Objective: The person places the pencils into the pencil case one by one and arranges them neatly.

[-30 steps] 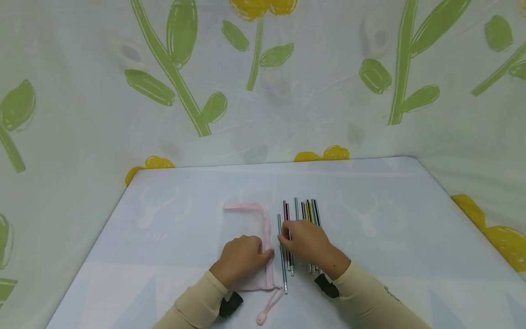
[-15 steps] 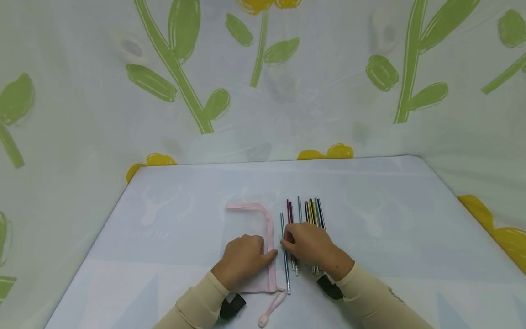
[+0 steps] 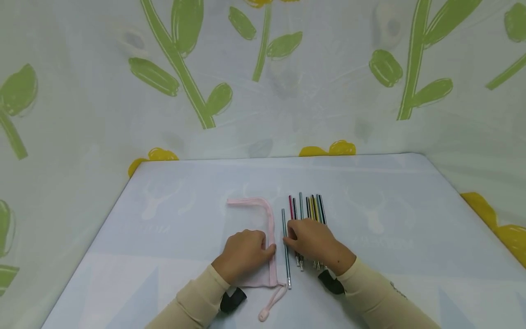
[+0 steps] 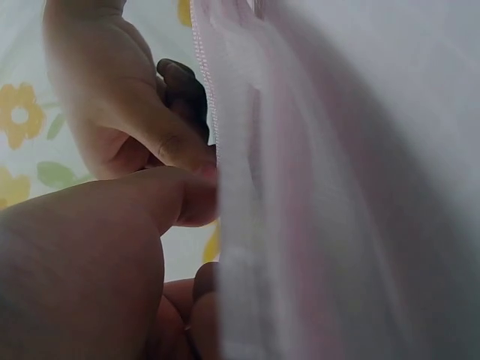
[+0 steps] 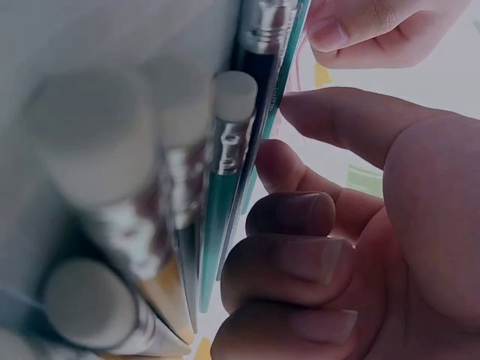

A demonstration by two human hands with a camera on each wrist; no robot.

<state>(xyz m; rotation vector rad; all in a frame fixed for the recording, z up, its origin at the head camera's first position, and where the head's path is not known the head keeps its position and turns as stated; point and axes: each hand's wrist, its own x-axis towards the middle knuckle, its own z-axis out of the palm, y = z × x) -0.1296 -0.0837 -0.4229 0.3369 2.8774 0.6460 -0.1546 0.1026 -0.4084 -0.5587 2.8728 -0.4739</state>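
The teal pencil (image 3: 287,258) lies on the worktop (image 3: 197,192), right of the pink pouch (image 3: 248,218); it should be light, stiff, slick, best pinched mid-shaft. The right hand (image 3: 312,237) touches it, perhaps pinching, I can't tell; the left hand (image 3: 245,251) grips the soft-looking pouch.

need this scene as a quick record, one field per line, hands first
left hand: on the pouch, thumb at its pink edge
right hand: over the pencils, thumb and forefinger at the leftmost teal pencil; cannot tell if grip is closed
pouch: pink-edged mesh, lying on the table left of the pencils
cord: at the pouch's near right corner, ending in a toggle
pencils: side by side; teal, red, yellow and dark ones
erasers: white, on the pencil ends nearest the person
backdrop: pale, with green leaves and yellow flowers
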